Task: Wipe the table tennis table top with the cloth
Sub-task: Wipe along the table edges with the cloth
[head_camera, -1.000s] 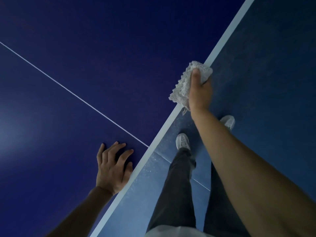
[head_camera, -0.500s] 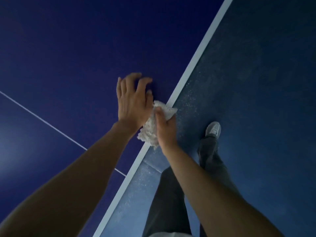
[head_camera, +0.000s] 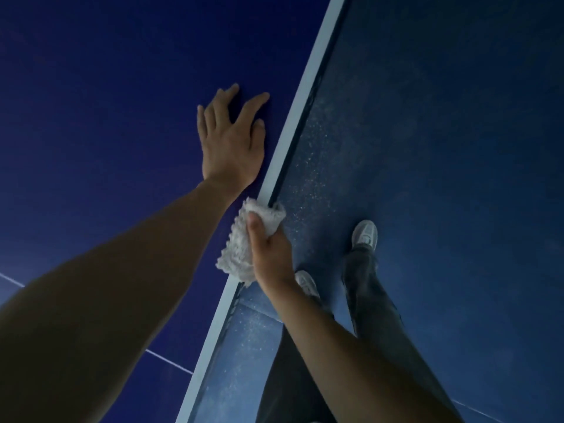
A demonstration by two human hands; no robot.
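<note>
Head view only, dim light.

The right hand (head_camera: 268,254) grips the white terry cloth (head_camera: 236,248). The thumb lies along the top of the cloth, and the fingers curl underneath where I cannot see them. The cloth sits on the white edge stripe (head_camera: 308,96) of the table tennis table top (head_camera: 106,117), with its far end folded over the lip.

The left hand (head_camera: 232,141) lies flat on the blue surface just beside the stripe, ahead of the cloth. Its fingers are spread and straight and hold nothing. I read it as a brace.

Step in hand, as I judge it: wiping along the table's side edge, not the open field. The wide blue area to the left has no cloth on it. I cannot tell whether it is already clean.

The next move calls for steady pressure through the thumb and a straight pass along the stripe. If the pass goes away from the body, the left hand lies close to that path and should lift or shift first. The speckled floor (head_camera: 427,148) and pale shoes (head_camera: 364,235) lie below the lip, so the cloth needs to stay bunched to avoid slipping off.
</note>
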